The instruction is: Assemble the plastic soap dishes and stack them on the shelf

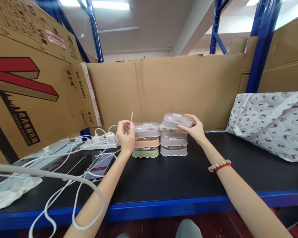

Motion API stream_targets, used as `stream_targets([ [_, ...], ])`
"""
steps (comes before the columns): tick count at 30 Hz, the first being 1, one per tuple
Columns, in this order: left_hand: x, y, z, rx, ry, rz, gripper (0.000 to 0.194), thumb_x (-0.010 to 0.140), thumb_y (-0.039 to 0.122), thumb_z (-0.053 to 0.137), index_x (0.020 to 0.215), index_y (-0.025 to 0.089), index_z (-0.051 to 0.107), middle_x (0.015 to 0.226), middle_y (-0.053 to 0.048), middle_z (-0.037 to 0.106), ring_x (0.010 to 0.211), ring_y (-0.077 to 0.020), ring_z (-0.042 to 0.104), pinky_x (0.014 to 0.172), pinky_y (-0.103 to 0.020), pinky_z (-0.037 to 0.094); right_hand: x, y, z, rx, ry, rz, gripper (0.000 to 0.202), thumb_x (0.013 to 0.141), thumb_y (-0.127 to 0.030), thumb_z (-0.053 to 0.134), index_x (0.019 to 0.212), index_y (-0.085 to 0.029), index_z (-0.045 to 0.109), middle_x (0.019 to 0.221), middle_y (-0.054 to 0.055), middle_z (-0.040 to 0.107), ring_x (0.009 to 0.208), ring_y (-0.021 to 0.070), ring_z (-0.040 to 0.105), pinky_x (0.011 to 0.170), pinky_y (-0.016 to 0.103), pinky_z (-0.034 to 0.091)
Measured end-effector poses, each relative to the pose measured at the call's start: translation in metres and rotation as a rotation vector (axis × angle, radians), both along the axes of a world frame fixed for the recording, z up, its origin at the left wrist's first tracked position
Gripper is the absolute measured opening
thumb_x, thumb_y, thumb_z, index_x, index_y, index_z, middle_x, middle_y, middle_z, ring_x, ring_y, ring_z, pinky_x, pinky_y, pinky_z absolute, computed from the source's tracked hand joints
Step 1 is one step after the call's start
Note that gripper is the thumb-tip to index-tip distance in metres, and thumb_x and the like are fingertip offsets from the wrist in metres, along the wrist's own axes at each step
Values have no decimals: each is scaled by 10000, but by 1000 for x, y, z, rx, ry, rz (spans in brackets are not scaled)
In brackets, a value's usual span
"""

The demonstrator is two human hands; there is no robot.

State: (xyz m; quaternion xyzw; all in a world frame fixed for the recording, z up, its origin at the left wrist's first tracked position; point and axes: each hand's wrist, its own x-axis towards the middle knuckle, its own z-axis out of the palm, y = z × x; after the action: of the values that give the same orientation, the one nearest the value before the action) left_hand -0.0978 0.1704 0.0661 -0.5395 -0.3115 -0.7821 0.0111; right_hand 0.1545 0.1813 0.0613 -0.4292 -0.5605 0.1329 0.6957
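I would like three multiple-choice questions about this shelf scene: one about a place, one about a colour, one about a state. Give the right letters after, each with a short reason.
1. Where does the green box lie?
A. at the bottom of the left stack
B. on top of the right stack
C. on the quilted bundle

2. What colour is the thread beside the beads of the bracelet?
A. blue
B. red
C. yellow

3. What is the right hand doing?
A. lying flat on the shelf
B. gripping a white cable
C. holding the clear-lidded box on top of the right stack

Answers: 1 A, the green box sits under the pink one, on the black shelf. 2 B, a red strand runs along the beads. 3 C, its fingers wrap the top box, while the left hand pinches a thin wooden stick.
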Motion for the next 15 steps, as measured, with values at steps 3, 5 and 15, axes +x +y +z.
stream_targets([
  [3,7,-9,5,-158,23,-387,303,680,427,581,862,208,477,659,25,540,451,-68,466,432,-216,358,-14,-8,7,94,116,8,789,447,-640,696,1053,-175,497,1125,88,564,971,139,572,882,308,493],
  [5,13,-15,4,-331,158,-673,519,629,483,633,1041,223,456,792,-20,612,464,-86,527,399,-213,364,-28,-14,7,105,118,68,786,492,-687,649,1065,-188,449,1117,89,558,950,124,575,839,279,505],
  [15,32,-26,-24,-493,336,-764,586,470,638,698,866,224,581,910,-91,668,990,-316,598,884,-467,476,-74,-51,-2,101,-135,503,731,462,-639,723,953,-199,407,1267,73,437,1066,126,541,918,300,476],
])
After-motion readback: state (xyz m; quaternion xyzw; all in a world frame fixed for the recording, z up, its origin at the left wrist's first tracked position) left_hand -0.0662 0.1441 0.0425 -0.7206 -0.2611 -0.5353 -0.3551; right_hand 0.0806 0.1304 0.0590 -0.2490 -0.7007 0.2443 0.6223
